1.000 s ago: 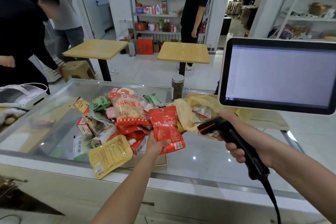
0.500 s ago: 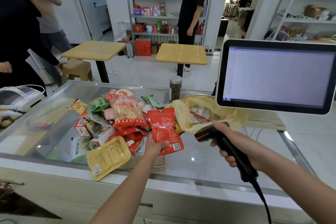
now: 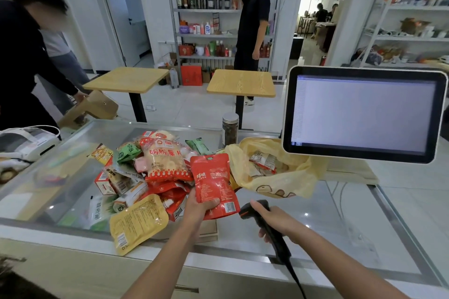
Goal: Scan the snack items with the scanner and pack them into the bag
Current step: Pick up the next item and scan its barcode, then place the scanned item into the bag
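A small shop: stocked shelves (image 3: 218, 22) of bottles, a glass bench (image 3: 340, 213), a checkout screen (image 3: 364, 114).

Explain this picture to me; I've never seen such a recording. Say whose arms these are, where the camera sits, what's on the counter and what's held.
No machine here: the camera sits on a person's head, looking down at their own arms. The left hand grips a red pouch. The right hand grips a black corded scanner, its head close to the pouch. On the glass counter lie a pile of snack packets, an open yellow bag with a packet inside, and a jar; a screen stands at the right.
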`<state>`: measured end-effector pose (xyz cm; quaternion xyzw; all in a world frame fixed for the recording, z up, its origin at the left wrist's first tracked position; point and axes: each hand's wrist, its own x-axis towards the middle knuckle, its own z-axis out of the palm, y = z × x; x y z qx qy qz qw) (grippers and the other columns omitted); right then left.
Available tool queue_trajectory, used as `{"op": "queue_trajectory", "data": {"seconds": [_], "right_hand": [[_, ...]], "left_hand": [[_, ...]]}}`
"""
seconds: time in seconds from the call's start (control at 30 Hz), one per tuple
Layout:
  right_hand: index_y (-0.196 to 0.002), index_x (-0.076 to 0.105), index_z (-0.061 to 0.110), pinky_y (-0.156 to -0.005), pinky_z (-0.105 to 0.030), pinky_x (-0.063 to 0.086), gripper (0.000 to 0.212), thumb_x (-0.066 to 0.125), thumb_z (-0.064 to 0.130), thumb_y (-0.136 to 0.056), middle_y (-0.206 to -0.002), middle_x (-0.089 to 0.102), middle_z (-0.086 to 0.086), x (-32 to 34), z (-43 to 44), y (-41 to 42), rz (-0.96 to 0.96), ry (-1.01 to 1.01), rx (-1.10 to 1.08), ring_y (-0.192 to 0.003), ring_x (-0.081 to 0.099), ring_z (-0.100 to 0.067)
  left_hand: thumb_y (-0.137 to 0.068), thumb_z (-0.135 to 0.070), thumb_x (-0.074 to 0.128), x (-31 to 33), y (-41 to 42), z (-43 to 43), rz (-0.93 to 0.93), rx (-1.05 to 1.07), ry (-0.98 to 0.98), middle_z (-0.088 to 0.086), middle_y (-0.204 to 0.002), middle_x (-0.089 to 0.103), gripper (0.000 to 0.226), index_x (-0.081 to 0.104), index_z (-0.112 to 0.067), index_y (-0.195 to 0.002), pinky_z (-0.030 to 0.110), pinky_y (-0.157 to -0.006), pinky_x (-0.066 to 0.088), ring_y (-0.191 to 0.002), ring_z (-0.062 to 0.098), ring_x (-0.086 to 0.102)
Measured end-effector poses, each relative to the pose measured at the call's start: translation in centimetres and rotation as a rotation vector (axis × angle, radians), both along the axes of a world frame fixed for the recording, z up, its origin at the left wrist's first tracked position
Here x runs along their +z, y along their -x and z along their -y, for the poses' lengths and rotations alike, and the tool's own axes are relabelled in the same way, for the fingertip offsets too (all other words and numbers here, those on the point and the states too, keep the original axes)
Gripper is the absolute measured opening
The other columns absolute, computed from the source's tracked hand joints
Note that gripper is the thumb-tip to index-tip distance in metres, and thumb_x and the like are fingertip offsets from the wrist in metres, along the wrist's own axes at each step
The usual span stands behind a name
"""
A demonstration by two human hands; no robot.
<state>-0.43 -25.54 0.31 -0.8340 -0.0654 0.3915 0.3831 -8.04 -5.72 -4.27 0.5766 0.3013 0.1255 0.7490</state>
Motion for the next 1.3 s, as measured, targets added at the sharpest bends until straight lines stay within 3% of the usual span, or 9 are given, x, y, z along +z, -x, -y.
{"op": "queue_trajectory", "data": {"seconds": [0.23,0.33,0.47,0.63,0.8,0.93,1.0,1.17,1.3], "right_hand": [[-0.089,0.056,0.016,-0.069,-0.032,0.05,0.071,0.025,0.079,-0.083,-0.076,0.062,0.003,-1.0,0.5,-0.8,0.556,0.4,0.119,-0.075,0.062,-0.017],[-0.097,0.055,0.018,-0.071,-0.033,0.051,0.052,0.037,0.066,-0.089,-0.089,0.058,0.005,0.0,0.1,-1.1,0.89,0.242,-0.027,-0.087,0.058,-0.015],[-0.12,0.048,0.019,-0.076,-0.03,0.051,0.043,0.049,0.052,-0.093,-0.108,0.06,0.001,3.4,-2.9,-2.3,0.448,-0.257,-0.166,-0.094,0.061,-0.015],[-0.105,0.06,0.013,-0.056,-0.026,0.045,0.028,0.052,0.038,-0.097,-0.09,0.067,-0.009,4.5,-4.9,-4.8,-0.102,-0.507,-0.39,-0.071,0.062,-0.018],[-0.094,0.06,0.004,-0.036,-0.018,0.032,0.018,0.053,0.02,-0.097,-0.066,0.053,-0.007,2.8,-4.0,-6.4,-0.088,-0.551,-0.633,-0.045,0.044,-0.011],[-0.098,0.057,-0.005,-0.028,-0.014,0.027,0.022,0.051,0.016,-0.099,-0.065,0.051,-0.01,1.5,-3.1,-7.4,-0.102,-0.558,-0.748,-0.031,0.037,-0.007],[-0.099,0.054,-0.005,-0.027,-0.014,0.025,0.021,0.051,0.015,-0.098,-0.062,0.046,-0.008,1.2,-3.0,-8.0,-0.12,-0.54,-0.78,-0.029,0.034,-0.006],[-0.102,0.053,-0.001,-0.028,-0.013,0.026,0.019,0.052,0.018,-0.098,-0.065,0.046,-0.01,0.9,-4.3,-10.0,-0.067,-0.419,-0.843,-0.028,0.036,-0.006],[-0.106,0.057,0.001,-0.033,-0.017,0.032,0.021,0.047,0.018,-0.1,-0.066,0.051,-0.009,1.0,-5.6,-11.9,0.126,-0.366,-0.971,-0.042,0.042,-0.013]], "left_hand": [[-0.073,-0.014,0.075,1.9,0.6,0.9,0.123,0.015,0.144,0.007,-0.12,0.062,0.068,0.044,-0.019,-0.133,0.037,-0.08,0.055,-0.105,0.026,0.063],[-0.07,-0.018,0.074,2.9,0.4,1.3,0.18,-0.007,0.193,0.008,-0.119,0.063,0.067,0.046,-0.021,-0.13,0.04,-0.085,0.054,-0.105,0.026,0.063],[-0.078,-0.011,0.069,4.8,-1.1,1.9,0.233,-0.098,0.172,0.006,-0.112,0.067,0.045,0.051,-0.023,-0.118,0.034,-0.079,0.055,-0.1,0.024,0.066],[-0.093,-0.039,0.05,6.4,-4.1,0.4,0.139,-0.322,0.009,0.006,-0.106,0.071,0.034,0.058,-0.017,-0.117,0.039,-0.088,0.054,-0.098,0.021,0.067],[-0.099,-0.018,0.04,7.2,-6.8,-2.4,0.008,-0.55,-0.312,0.009,-0.103,0.067,0.027,0.061,-0.014,-0.115,0.031,-0.08,0.054,-0.078,0.013,0.065],[-0.089,-0.01,0.047,6.0,-9.3,-3.3,0.057,-0.817,-1.201,-0.007,-0.151,0.032,0.061,0.031,-0.03,-0.145,0.028,-0.09,0.044,-0.122,0.017,0.048],[-0.09,-0.019,0.05,4.4,-10.6,-3.0,0.074,-0.876,-1.454,-0.007,-0.154,0.025,0.061,0.029,-0.029,-0.146,0.036,-0.084,0.047,-0.121,0.026,0.047],[-0.086,-0.034,0.05,2.1,-12.0,-2.4,0.147,-0.798,-1.446,0.004,-0.116,0.058,0.037,0.064,-0.016,-0.114,0.038,-0.077,0.051,-0.102,0.027,0.056],[-0.071,-0.051,0.015,2.4,-11.6,-2.5,0.156,-0.761,-1.494,0.01,-0.105,0.058,0.076,0.067,-0.008,-0.106,0.039,-0.074,0.051,-0.095,0.028,0.054]]}}
